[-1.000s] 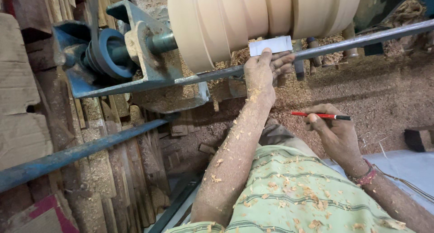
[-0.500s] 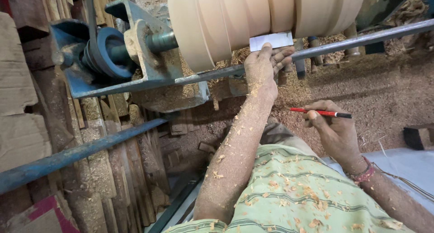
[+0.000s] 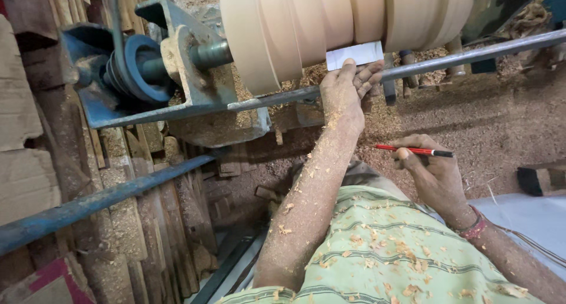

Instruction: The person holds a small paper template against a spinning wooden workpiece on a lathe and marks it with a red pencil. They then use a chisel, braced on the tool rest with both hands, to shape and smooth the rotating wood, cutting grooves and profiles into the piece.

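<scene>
Where our left hand (image 3: 348, 89) reaches far across the bench, its fingers pinch a small white card (image 3: 354, 54), pressing it flat against the turned wooden workpiece (image 3: 330, 21) mounted on the lathe. Heel of that hand sits on or just over the long grey tool-rest bar (image 3: 460, 59); we cannot tell whether it touches. Forearm dusted with shavings.

Our right hand (image 3: 433, 171) hangs nearer to us and to the right, well apart from the lathe, fingers closed around a red pencil (image 3: 413, 150) with a dark tip pointing right. A red band sits at that wrist.

Workpiece: pale wood, cut into several stepped rings, lying horizontally across the far edge. To its left, a threaded spindle runs into a blue-grey metal headstock bracket (image 3: 188, 91) with a blue pulley (image 3: 138, 68) beyond it.

Near left, a blue pipe (image 3: 100, 201) slants across stacked wooden slats (image 3: 153, 221). Sawdust (image 3: 471, 121) covers the bed below the workpiece. Our green striped shirt (image 3: 383, 257), flecked with chips, fills the near edge.
</scene>
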Demonstrator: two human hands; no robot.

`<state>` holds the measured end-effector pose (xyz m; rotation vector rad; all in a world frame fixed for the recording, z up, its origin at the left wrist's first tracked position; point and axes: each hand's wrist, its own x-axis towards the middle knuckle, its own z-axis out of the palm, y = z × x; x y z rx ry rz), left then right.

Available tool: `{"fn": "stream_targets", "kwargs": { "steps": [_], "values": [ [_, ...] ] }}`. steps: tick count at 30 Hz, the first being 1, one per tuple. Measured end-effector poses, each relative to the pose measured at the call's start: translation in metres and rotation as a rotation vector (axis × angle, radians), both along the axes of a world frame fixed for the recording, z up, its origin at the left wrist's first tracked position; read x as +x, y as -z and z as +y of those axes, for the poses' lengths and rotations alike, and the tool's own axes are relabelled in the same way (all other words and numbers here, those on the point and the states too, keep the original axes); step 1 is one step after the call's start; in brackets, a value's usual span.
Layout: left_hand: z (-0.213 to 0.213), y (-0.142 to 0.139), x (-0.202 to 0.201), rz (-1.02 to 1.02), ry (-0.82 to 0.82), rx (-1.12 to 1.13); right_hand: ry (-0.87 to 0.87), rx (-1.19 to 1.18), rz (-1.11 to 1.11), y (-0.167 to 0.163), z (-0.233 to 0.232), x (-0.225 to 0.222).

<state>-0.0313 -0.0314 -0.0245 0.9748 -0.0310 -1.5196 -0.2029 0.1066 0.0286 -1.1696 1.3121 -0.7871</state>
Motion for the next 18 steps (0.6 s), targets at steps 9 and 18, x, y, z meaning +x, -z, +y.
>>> {"fn": "stream_targets", "kwargs": {
  "steps": [9,18],
  "values": [
    [0.0004,-0.0057,-0.0029,0.101,-0.007,-0.05,-0.033,0.054,0.092,-0.0036,0.0016,-0.0024],
    [-0.003,-0.0063,-0.0054,0.103,-0.006,-0.011,-0.015,0.046,0.097,-0.001,0.0037,-0.0027]
  ]
}}
